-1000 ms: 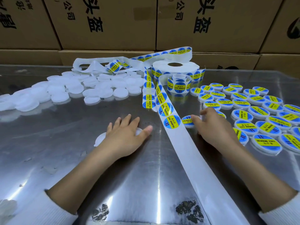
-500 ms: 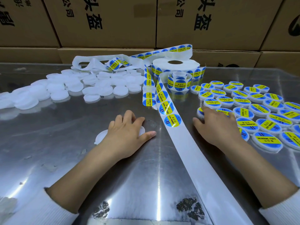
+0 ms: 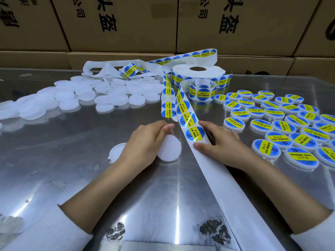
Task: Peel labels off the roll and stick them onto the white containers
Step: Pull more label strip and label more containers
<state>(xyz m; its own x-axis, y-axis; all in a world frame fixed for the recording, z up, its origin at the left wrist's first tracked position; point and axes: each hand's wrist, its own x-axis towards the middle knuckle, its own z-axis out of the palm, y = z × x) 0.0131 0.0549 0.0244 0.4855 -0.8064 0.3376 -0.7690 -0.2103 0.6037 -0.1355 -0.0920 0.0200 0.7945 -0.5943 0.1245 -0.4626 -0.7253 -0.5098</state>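
A strip of blue-and-yellow round labels (image 3: 188, 118) runs from the big white roll (image 3: 197, 71) down the metal table toward me. My left hand (image 3: 143, 147) grips a blank white round container (image 3: 171, 150), tilted up on edge just left of the strip. A second blank container (image 3: 116, 152) lies flat, partly under that hand. My right hand (image 3: 223, 144) holds the strip's right edge beside the lowest label (image 3: 194, 134), with the thumb pressed on the bare backing below it.
Several blank white containers (image 3: 90, 95) are heaped at the back left. Several labelled containers (image 3: 272, 113) lie in rows on the right. A small label roll (image 3: 202, 90) stands before the big one. Empty backing (image 3: 235, 196) trails to the near edge. Cardboard boxes (image 3: 126, 24) wall the back.
My left hand has picked up a blank container and brought it right, next to the strip. My right hand has left the labelled containers and moved left onto the strip.
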